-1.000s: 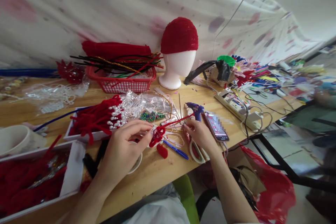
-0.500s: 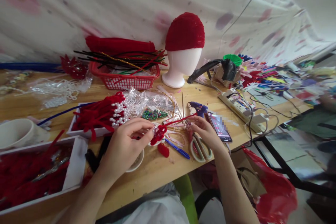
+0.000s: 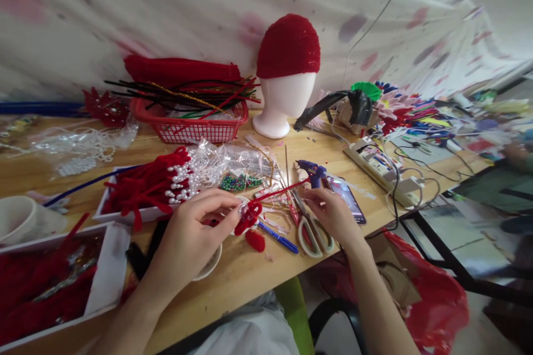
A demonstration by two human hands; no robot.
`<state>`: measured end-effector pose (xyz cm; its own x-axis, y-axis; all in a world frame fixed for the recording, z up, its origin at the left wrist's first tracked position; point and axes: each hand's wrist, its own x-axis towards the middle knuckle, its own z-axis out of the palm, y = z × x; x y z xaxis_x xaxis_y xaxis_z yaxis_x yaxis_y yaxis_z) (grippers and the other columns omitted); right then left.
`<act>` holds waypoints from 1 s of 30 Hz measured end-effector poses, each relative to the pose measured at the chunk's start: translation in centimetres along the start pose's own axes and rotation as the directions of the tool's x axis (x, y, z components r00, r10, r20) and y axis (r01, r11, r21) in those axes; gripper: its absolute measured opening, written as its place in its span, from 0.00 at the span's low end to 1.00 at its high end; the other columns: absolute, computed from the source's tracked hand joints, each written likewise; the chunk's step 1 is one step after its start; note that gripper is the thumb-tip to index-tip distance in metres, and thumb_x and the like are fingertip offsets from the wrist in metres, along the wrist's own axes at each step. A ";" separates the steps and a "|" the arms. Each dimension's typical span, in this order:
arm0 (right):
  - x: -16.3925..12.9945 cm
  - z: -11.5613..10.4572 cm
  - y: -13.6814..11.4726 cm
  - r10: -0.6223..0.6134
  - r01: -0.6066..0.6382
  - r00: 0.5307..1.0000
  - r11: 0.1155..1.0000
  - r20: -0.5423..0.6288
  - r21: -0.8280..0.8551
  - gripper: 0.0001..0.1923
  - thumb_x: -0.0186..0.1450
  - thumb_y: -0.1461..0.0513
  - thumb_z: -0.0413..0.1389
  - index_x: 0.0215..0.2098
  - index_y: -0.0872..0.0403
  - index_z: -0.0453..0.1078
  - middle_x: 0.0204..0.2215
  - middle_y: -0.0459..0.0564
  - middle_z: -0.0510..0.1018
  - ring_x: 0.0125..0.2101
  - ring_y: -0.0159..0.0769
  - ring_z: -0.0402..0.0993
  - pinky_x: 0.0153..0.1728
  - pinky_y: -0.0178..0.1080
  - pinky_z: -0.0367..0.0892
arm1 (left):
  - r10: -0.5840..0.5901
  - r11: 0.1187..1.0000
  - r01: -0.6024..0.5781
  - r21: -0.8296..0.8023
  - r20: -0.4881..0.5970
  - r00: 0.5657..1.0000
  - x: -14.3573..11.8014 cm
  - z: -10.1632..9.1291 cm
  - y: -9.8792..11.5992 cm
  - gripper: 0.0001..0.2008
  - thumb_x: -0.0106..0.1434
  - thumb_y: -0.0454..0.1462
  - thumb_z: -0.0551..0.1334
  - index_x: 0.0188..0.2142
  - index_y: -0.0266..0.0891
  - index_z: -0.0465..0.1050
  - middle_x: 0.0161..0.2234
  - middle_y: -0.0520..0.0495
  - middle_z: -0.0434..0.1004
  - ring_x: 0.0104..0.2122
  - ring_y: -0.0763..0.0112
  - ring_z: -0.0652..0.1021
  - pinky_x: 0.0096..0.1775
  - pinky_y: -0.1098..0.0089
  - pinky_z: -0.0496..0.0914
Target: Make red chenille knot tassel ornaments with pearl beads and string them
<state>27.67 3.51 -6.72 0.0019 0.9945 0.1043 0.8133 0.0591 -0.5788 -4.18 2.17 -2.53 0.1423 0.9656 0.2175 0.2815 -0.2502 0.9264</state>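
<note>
My left hand [image 3: 204, 222] pinches a small red fuzzy pipe-cleaner flower [image 3: 249, 218] between thumb and fingers. From it a straight red pipe-cleaner stem [image 3: 281, 191] runs right and slightly up. My right hand [image 3: 333, 212] is just below and right of the stem's far end, its fingers loosely curled and apart, with nothing visible in them. Beneath it lie scissors [image 3: 310, 236] with pale handles. A blue pen [image 3: 278, 237] and a red fuzzy piece [image 3: 255, 241] are on the table between my hands. A white cup [image 3: 211, 266] is partly hidden by my left hand.
Behind stand a white foam head [image 3: 287, 102] in a red cap and a red basket [image 3: 195, 132] of pipe cleaners. White boxes of red pieces [image 3: 110, 266] fill the left. A blue glue gun [image 3: 312, 171], a phone [image 3: 347, 199] and a power strip [image 3: 385, 177] are right.
My right hand has shifted slightly right and down, away from the stem's end. The left hand keeps the flower nearly as it was. The view has turned a little.
</note>
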 end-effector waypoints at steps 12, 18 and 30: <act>2.1 2.9 -0.3 -0.108 0.113 0.993 0.984 0.043 -0.137 0.09 0.68 0.67 0.50 0.32 0.53 0.71 0.35 0.54 0.76 0.35 0.41 0.73 0.37 0.41 0.66 | -0.021 0.999 0.022 0.023 -0.030 0.999 0.6 0.2 -0.7 0.05 0.61 0.38 0.65 0.32 0.44 0.81 0.37 0.48 0.83 0.37 0.66 0.82 0.36 0.70 0.78; 0.1 -1.5 -3.1 -0.254 0.250 0.967 0.964 -0.029 -0.094 0.08 0.71 0.62 0.50 0.36 0.52 0.69 0.37 0.54 0.76 0.38 0.43 0.73 0.40 0.43 0.67 | -0.069 0.998 0.069 -0.002 -0.014 0.997 1.2 0.0 -0.3 0.05 0.60 0.38 0.65 0.31 0.44 0.81 0.34 0.49 0.85 0.32 0.65 0.83 0.33 0.70 0.78; -1.2 -6.5 -7.5 -0.399 0.366 0.898 0.912 -0.187 -0.187 0.07 0.71 0.63 0.52 0.35 0.51 0.70 0.32 0.50 0.77 0.32 0.38 0.75 0.34 0.39 0.67 | -0.197 0.972 0.205 -0.117 0.077 0.977 1.8 0.5 -0.2 0.08 0.57 0.43 0.67 0.32 0.41 0.80 0.25 0.50 0.82 0.22 0.64 0.80 0.22 0.69 0.72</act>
<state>25.32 1.34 2.73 -0.2135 0.8533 0.4757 0.8511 0.4016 -0.3383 -3.52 3.96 -2.43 0.1563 0.9877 0.0061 0.1917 -0.0364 0.9808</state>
